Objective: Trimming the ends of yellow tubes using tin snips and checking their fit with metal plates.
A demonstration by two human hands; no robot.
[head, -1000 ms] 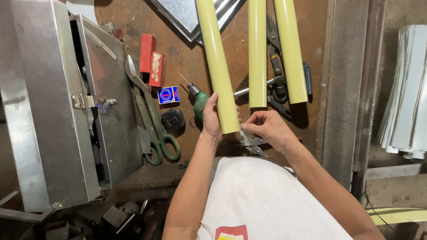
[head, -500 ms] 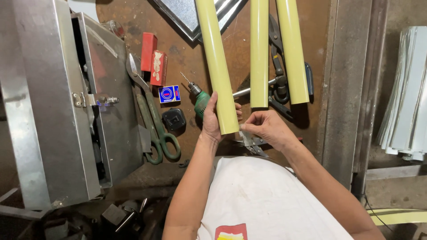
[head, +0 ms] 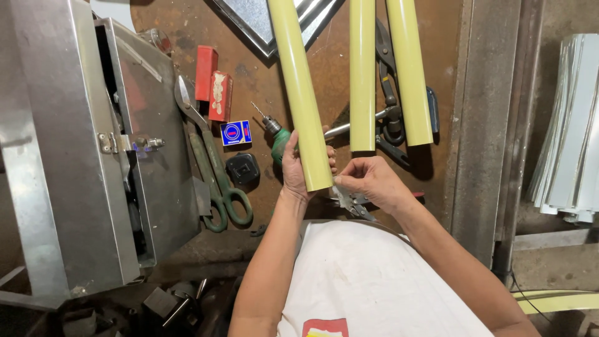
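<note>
My left hand (head: 298, 168) grips the near end of a long pale yellow tube (head: 299, 93) that slants up the rusty workbench. My right hand (head: 371, 181) is closed at that tube's end, its fingers pinching something small at the rim that I cannot make out; metal snips (head: 352, 205) lie just under it. Two more yellow tubes (head: 362, 75) (head: 409, 68) lie parallel to the right. A green drill (head: 274, 134) lies behind the left hand.
A steel box (head: 81, 150) with a latch stands at the left. Large green-handled shears (head: 212, 168), red boxes (head: 212, 84), a small blue box (head: 236, 133), a black tape measure (head: 242, 168) and pliers (head: 390, 100) lie on the bench. Metal sheets (head: 571, 137) stack at the right.
Both hands stay at the tube's end; the view has shifted only slightly.
</note>
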